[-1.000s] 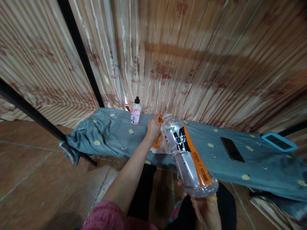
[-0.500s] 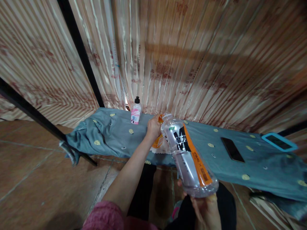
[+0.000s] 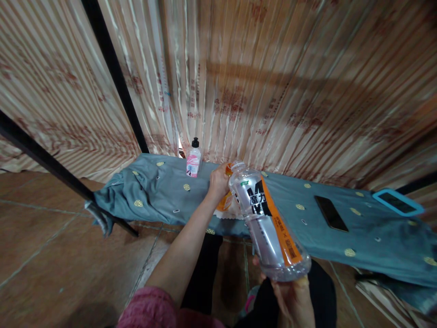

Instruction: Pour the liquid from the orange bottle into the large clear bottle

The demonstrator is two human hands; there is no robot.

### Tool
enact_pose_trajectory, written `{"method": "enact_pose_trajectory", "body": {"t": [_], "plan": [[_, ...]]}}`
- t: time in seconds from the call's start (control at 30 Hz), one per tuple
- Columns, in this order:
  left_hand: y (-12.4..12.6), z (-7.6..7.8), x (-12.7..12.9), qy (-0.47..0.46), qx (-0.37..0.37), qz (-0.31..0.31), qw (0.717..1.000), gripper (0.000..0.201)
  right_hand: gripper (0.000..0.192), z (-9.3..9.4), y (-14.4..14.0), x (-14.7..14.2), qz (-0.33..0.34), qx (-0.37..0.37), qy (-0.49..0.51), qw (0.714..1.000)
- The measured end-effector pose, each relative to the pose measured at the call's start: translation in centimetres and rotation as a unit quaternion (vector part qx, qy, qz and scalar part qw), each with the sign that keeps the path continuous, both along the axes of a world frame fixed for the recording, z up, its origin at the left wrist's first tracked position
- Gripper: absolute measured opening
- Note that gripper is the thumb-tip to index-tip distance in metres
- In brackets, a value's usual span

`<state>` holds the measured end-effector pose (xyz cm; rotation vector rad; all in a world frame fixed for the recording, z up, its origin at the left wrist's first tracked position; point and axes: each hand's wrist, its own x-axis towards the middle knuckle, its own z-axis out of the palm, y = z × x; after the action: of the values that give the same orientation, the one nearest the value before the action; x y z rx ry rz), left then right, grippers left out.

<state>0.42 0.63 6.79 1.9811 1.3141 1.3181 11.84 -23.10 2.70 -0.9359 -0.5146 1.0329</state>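
A large clear plastic drink bottle (image 3: 262,214) with a silver, black and orange label lies tilted, its mouth toward the upper left. My right hand (image 3: 295,296) grips its base from below. At the bottle's mouth, my left hand (image 3: 218,182) is closed on an orange see-through object (image 3: 228,169), mostly covered by the fingers. Below that hand an orange patch (image 3: 224,202) shows beside a white scalloped-edged piece (image 3: 233,212); whether it belongs to the held object I cannot tell.
A bottle with a pink label and black cap (image 3: 193,161) stands upright at the back of the cloth-covered bench (image 3: 164,191). On the right lie a dark phone (image 3: 331,213) and a blue-framed device (image 3: 398,202). Black poles (image 3: 116,77) and a patterned curtain (image 3: 256,68) bound the bench.
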Motion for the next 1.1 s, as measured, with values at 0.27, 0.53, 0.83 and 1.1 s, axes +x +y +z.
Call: {"method": "enact_pose_trajectory", "body": {"t": [0.27, 0.53, 0.83, 1.1], "plan": [[0.06, -0.06, 0.02, -0.006, 0.006, -0.006, 1.000, 0.021, 0.034, -0.99, -0.19, 0.73, 0.031, 0.004, -0.015, 0.999], [0.09, -0.11, 0.01, 0.001, 0.002, -0.004, 1.000, 0.023, 0.038, 0.00, -0.01, 0.04, -0.012, -0.013, 0.014, 1.000], [0.20, -0.15, 0.07, -0.003, 0.011, -0.003, 1.000, 0.022, 0.037, -0.21, 0.00, 0.06, -0.021, -0.023, 0.031, 0.999], [0.20, -0.12, 0.14, 0.000, 0.005, 0.002, 1.000, 0.020, 0.038, -0.33, -0.07, 0.21, 0.005, -0.003, 0.021, 1.000]]}}
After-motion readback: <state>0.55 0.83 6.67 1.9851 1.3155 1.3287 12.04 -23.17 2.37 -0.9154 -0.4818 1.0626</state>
